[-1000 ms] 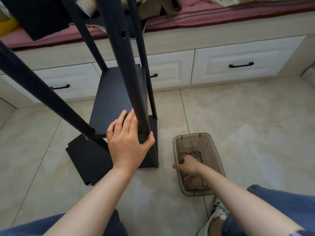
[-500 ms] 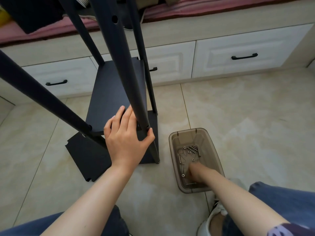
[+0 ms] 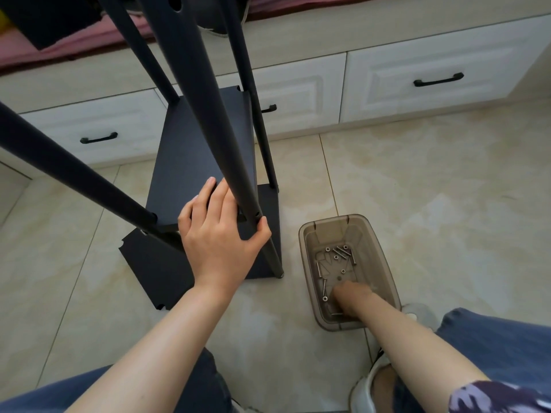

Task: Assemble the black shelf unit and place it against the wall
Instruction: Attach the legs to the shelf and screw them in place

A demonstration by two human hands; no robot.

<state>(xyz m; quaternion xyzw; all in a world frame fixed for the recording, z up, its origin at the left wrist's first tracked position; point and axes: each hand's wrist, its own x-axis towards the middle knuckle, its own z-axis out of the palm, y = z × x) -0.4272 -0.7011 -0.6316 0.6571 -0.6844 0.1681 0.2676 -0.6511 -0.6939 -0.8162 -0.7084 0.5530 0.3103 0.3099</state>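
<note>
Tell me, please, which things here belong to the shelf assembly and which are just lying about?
Job: black shelf unit gripped by left hand, loose black panel, brown bin of screws, right hand inside.
Lying about: white drawers, pink bedding.

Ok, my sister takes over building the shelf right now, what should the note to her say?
Left hand rests on the raised shelf board, thumb hooked round the front pole.
Right hand is down in the brown bin among loose screws; whether it holds one is hidden.
Done: one board sits between the poles.
Left: screw this corner, fit the loose board lying on the floor, then stand the unit against the wall.
</note>
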